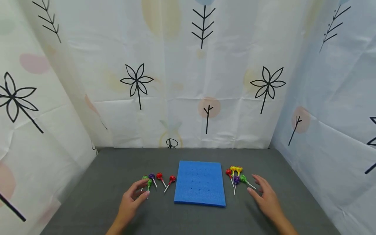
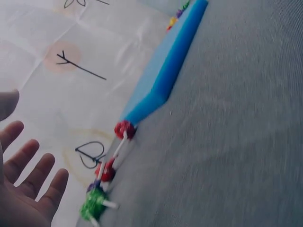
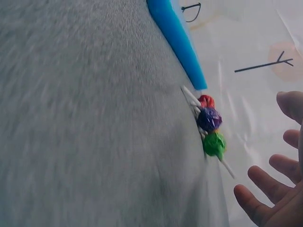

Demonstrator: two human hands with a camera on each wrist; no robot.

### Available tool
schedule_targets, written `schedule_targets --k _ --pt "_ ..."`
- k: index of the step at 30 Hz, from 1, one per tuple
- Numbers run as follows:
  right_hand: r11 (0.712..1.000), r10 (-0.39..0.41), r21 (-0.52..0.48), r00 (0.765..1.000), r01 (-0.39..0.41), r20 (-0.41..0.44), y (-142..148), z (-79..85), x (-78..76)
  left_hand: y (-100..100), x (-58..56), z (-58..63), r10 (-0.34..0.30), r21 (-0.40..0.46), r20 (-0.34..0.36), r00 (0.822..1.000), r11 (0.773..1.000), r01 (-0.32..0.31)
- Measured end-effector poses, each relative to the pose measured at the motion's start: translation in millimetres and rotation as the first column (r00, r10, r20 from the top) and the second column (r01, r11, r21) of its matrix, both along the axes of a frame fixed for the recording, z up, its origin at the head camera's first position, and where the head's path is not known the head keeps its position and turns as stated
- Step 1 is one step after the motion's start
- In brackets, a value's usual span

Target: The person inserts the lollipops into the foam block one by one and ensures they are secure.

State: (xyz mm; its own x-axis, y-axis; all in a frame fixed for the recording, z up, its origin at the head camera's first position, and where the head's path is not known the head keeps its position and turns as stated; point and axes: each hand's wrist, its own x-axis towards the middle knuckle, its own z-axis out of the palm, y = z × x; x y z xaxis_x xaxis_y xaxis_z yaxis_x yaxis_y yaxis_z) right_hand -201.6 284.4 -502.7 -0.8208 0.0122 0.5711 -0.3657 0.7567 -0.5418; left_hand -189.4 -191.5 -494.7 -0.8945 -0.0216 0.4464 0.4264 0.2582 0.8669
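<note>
My left hand [image 1: 132, 199] hovers with loosely bent fingers beside two green lollipops [image 1: 149, 182]; the left wrist view shows the hand [image 2: 31, 182] apart from them. Next to these lie a purple lollipop [image 1: 151, 176] and two red lollipops [image 1: 172, 178]. On the other side my right hand [image 1: 267, 197] is held with spread, relaxed fingers, nearest a green lollipop [image 1: 242, 178] and holding nothing. Around that one are a purple lollipop [image 1: 236, 180], a red lollipop [image 1: 228, 172] and two yellow lollipops [image 1: 239, 169]. Between the groups lies a blue board [image 1: 199, 197] with rows of small holes.
Everything lies on a dark grey tabletop [image 1: 158, 218]. A pale cloth [image 1: 176, 78] printed with plants stands behind the table's far edge and along both sides.
</note>
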Motion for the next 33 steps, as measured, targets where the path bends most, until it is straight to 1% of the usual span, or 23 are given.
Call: schedule_targets --k 3,6,8,11,14,16,19,21,23,29,33 --pt "1.000 -0.002 -0.024 1.000 0.003 0.026 -5.1 0.6 -5.3 13.7 -2.8 -2.0 0.011 0.067 0.032 0.999 0.998 -0.013" --pt "0.999 -0.013 -0.049 0.999 0.016 0.049 -10.0 2.3 -11.3 26.9 -4.8 -4.3 0.028 0.116 0.092 0.995 0.992 -0.039" --pt "0.997 -0.030 -0.064 0.997 0.034 0.066 -12.1 3.9 -14.7 35.5 -6.0 -5.2 0.036 0.139 0.140 0.990 0.989 -0.056" --pt "0.995 -0.045 -0.087 0.994 0.054 0.104 -13.6 6.4 -18.8 47.2 -7.7 -6.0 0.034 0.155 0.199 0.979 0.986 -0.066" --pt "0.995 -0.053 -0.082 0.988 0.065 0.145 -13.1 7.9 -22.1 57.2 -9.5 -7.1 0.035 0.152 0.248 0.968 0.986 -0.074" --pt "0.996 -0.053 -0.064 0.986 0.064 0.160 -11.7 7.8 -24.8 62.8 -10.7 -9.0 0.033 0.155 0.267 0.963 0.985 -0.076" --pt "0.997 -0.054 -0.047 0.979 0.064 0.196 -9.7 8.2 -29.0 70.3 -12.2 -12.4 0.029 0.173 0.268 0.963 0.982 -0.077" --pt "0.997 -0.056 -0.040 0.973 0.066 0.226 -8.5 8.5 -32.8 74.7 -13.3 -14.3 0.021 0.191 0.266 0.964 0.979 -0.074" --pt "0.997 -0.061 -0.034 0.960 0.073 0.273 -7.9 8.7 -36.6 78.8 -14.1 -15.7 0.018 0.207 0.282 0.959 0.975 -0.079" --pt "0.996 -0.076 -0.023 0.924 0.091 0.376 -7.0 5.3 -47.4 89.2 -15.3 -17.2 0.025 0.215 0.367 0.930 0.970 -0.111" --pt "0.995 -0.086 -0.013 0.907 0.100 0.411 -6.1 1.1 -53.7 93.7 -16.0 -19.8 0.017 0.216 0.393 0.920 0.970 -0.110"
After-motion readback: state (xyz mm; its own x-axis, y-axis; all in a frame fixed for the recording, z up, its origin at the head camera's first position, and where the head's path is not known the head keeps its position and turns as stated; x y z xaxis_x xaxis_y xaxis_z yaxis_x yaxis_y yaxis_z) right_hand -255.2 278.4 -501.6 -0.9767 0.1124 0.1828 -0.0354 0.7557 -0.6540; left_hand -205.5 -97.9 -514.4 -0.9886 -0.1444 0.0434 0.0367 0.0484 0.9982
